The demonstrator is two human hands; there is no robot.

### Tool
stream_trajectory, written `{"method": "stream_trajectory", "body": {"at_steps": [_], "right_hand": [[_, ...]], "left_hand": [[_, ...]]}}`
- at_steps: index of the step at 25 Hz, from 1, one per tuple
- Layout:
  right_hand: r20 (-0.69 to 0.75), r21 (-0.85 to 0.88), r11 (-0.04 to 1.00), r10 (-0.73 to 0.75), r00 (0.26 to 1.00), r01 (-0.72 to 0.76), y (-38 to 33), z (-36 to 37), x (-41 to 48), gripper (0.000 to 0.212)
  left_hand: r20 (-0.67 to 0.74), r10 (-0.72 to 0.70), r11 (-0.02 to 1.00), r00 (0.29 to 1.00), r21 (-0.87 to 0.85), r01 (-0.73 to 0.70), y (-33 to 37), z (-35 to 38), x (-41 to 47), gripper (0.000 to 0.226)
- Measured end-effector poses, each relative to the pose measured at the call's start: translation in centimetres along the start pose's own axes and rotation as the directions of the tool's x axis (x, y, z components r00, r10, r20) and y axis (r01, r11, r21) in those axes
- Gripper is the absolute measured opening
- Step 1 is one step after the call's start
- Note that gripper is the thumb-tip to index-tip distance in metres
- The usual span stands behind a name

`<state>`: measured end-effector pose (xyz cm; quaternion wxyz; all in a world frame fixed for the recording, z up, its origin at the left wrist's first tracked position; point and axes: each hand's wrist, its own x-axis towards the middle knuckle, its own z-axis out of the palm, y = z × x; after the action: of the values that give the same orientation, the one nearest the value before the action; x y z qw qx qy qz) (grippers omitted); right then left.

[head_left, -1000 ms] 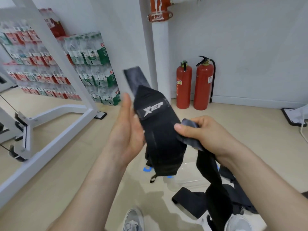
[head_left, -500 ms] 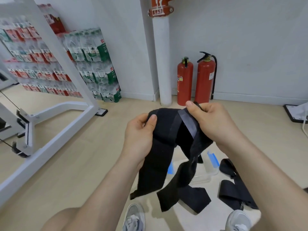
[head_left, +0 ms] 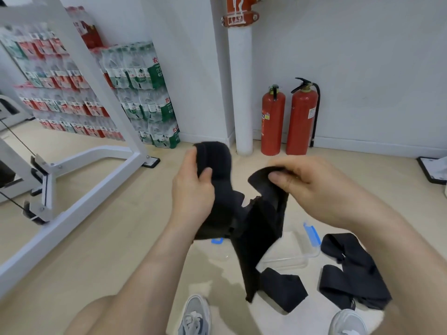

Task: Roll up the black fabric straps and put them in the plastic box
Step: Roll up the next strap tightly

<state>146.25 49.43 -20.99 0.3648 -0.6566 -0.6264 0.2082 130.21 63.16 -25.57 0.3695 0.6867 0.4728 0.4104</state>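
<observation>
Left hand (head_left: 193, 189): we've got it clamped on one end of the black strap (head_left: 251, 228), thumb pressed over a folded-over section.
Right hand (head_left: 312, 182): we're pinching the other end between thumb and fingers.
Strap: held up between our hands, its tail hanging down toward the floor.
Plastic box (head_left: 290, 250): clear, on the floor below, partly hidden behind the strap.
Other straps (head_left: 350, 269): lying loose just right of the box.
</observation>
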Motion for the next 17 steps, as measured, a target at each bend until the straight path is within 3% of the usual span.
{"method": "stream_trajectory", "body": {"at_steps": [1,3,5,7,9,10,12,14,15,17], "right_hand": [[-0.057,-0.105,0.993,-0.061,0.997,0.054,-0.5,-0.5,-0.2,0.022],[-0.06,-0.075,0.993,-0.091,0.994,0.087,-0.8,-1.2,-0.6,0.023],[-0.029,0.178,0.983,-0.032,0.999,0.037,-1.0,-1.7,-0.8,0.029],[-0.07,0.434,0.9,0.065,0.995,-0.028,-0.4,-2.0,-1.0,0.026],[-0.117,0.53,0.845,0.152,0.981,-0.068,0.7,-2.2,-0.8,0.024],[-0.098,0.561,0.822,0.18,0.979,-0.095,1.2,-2.1,-0.7,0.025],[0.035,0.649,0.74,0.205,0.978,-0.178,2.0,-1.9,-0.6,0.027],[0.191,0.695,0.683,0.127,0.973,-0.225,2.2,-1.5,-0.6,0.02],[0.236,0.686,0.696,0.067,0.97,-0.214,2.2,-1.2,-0.7,0.014],[0.238,0.583,0.798,0.013,0.971,-0.153,1.9,-0.3,-0.7,0.021]], "left_hand": [[-0.1,0.091,0.983,0.991,0.166,-0.074,-0.2,-0.4,0.3,0.045],[-0.222,0.208,0.935,0.953,0.331,-0.127,-0.2,-1.5,0.9,0.047],[-0.254,0.237,0.895,0.938,0.432,-0.109,-0.3,-2.4,1.5,0.05],[-0.274,0.211,0.86,0.938,0.508,-0.045,-0.8,-3.5,2.3,0.055],[-0.288,0.096,0.854,0.953,0.516,0.07,-1.7,-4.3,3.1,0.059],[-0.272,0.02,0.886,0.962,0.451,0.109,-2.0,-4.4,3.3,0.059],[-0.152,-0.121,0.991,0.981,0.038,0.128,-1.8,-3.2,2.8,0.056],[0.038,-0.167,0.923,0.985,-0.346,0.169,-0.9,-1.4,1.4,0.051],[0.114,-0.15,0.874,0.982,-0.449,0.185,-0.4,-0.7,0.7,0.05],[0.221,-0.108,0.775,0.969,-0.592,0.221,0.4,0.1,-0.2,0.05]]}}
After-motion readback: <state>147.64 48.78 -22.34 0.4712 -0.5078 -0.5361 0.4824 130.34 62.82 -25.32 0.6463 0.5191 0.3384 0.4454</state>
